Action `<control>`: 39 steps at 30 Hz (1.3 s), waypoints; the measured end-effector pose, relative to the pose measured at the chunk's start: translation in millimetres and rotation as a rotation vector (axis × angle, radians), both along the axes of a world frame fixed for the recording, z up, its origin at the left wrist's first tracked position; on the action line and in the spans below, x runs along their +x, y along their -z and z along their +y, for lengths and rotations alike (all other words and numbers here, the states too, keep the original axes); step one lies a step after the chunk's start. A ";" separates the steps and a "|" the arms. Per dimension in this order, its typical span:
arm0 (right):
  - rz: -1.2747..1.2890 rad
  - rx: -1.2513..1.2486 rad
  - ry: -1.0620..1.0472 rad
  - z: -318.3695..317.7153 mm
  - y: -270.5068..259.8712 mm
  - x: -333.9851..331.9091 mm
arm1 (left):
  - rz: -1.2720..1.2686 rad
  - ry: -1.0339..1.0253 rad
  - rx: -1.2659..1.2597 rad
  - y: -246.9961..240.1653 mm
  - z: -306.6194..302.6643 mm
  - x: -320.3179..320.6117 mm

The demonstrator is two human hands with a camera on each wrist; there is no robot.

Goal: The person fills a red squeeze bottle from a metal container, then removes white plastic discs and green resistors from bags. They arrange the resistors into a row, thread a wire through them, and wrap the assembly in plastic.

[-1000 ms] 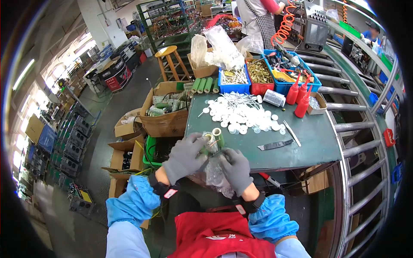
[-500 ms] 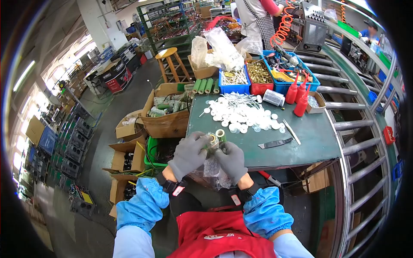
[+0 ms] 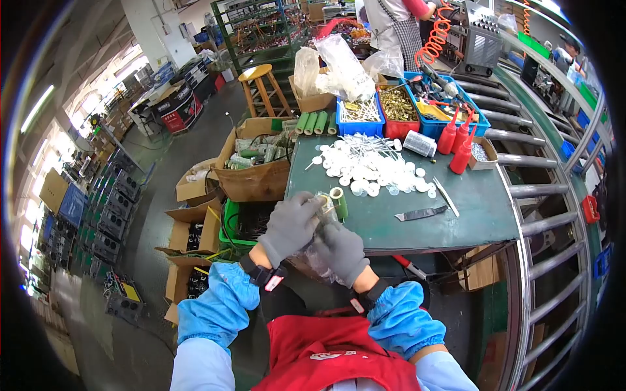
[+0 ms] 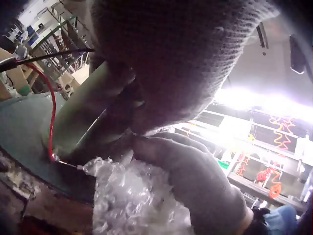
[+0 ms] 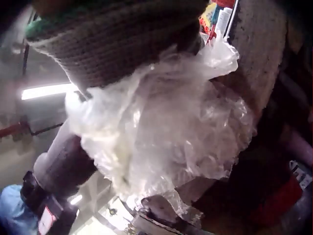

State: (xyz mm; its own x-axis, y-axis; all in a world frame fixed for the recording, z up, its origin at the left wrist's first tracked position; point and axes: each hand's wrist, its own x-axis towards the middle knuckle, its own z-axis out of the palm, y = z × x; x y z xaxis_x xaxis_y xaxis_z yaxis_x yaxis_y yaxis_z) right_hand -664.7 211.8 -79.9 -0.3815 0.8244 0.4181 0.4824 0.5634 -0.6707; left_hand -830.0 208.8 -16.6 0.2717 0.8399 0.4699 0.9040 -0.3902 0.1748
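Observation:
Both hands wear grey gloves at the table's near edge. My left hand (image 3: 290,225) curls round a green tube in bubble wrap; its open end (image 3: 325,203) shows past the fingers. Beside it a second green tube (image 3: 340,204) stands upright, a thin gap between the two. My right hand (image 3: 344,251) grips the bubble wrap (image 3: 319,258) below. In the left wrist view a green tube (image 4: 78,110) leans beside a red wire (image 4: 53,107), with bubble wrap (image 4: 134,196) underneath. Crumpled wrap (image 5: 166,122) hides the right fingertips in the right wrist view.
White discs (image 3: 368,166) are heaped on the green table (image 3: 404,238), near tweezers (image 3: 446,197) and a black strip (image 3: 422,213). Red bottles (image 3: 461,156) and parts bins (image 3: 360,117) line the back. A carton of tubes (image 3: 257,179) is at left, a roller conveyor (image 3: 551,225) at right.
The hands have drawn closer together on the wrap. My left fingers have come further over the tube's top, and the bubble wrap that hung between the hands is now more hidden behind my right hand.

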 end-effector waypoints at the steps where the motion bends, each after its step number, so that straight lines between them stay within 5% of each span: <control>1: 0.031 -0.032 0.010 -4.9 0.2 -0.7 | -0.012 -0.001 0.003 -0.8 2.7 -1.1; 4: 0.224 -0.216 0.237 -3.5 0.4 -2.1 | -0.041 0.014 -0.055 -2.1 2.1 -1.2; 8: 0.157 -0.130 0.314 3.8 -6.7 -1.9 | -0.140 0.000 -0.078 -7.0 3.3 4.9; 37: 0.040 -0.069 0.257 9.6 -3.4 2.2 | -0.091 -0.106 -0.267 -17.9 2.2 -0.6; 39: 0.003 -0.072 0.262 7.8 -4.5 2.3 | -0.211 -0.008 -0.554 -35.2 12.2 -12.1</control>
